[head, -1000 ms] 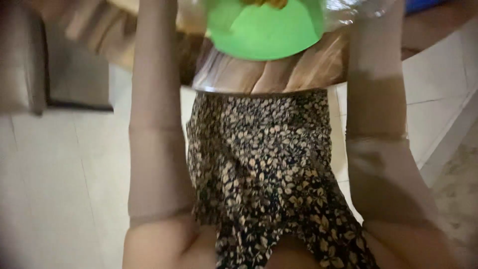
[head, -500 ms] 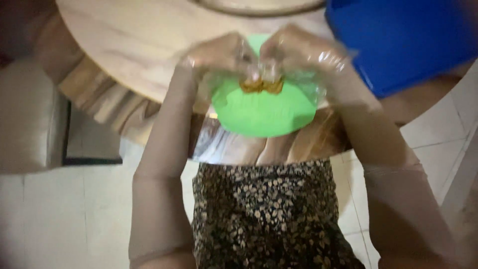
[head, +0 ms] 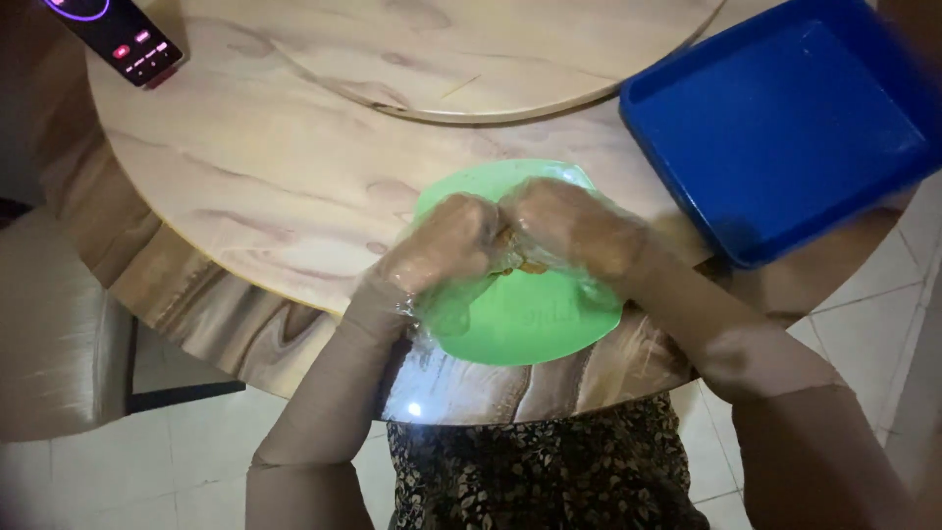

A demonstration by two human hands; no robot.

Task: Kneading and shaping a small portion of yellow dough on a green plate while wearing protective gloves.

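Note:
A green plastic plate (head: 525, 319) lies at the near edge of a round wooden table (head: 285, 196). Above the plate, my left hand (head: 446, 245) and my right hand (head: 574, 226) meet, both in clear plastic gloves. Together they grip a small brown piece of food (head: 517, 257), mostly hidden between the fingers. What kind of food it is cannot be told.
A blue rectangular tray (head: 785, 128) sits on the table's right side. A round wooden turntable (head: 442, 49) takes up the table's middle. A dark phone with a lit screen (head: 123, 39) lies at the far left. A padded chair (head: 59, 334) stands to the left on a tiled floor.
The view has swung up from my lap to the table. The plate now sits lower in view with both hands pressed closer together over the food.

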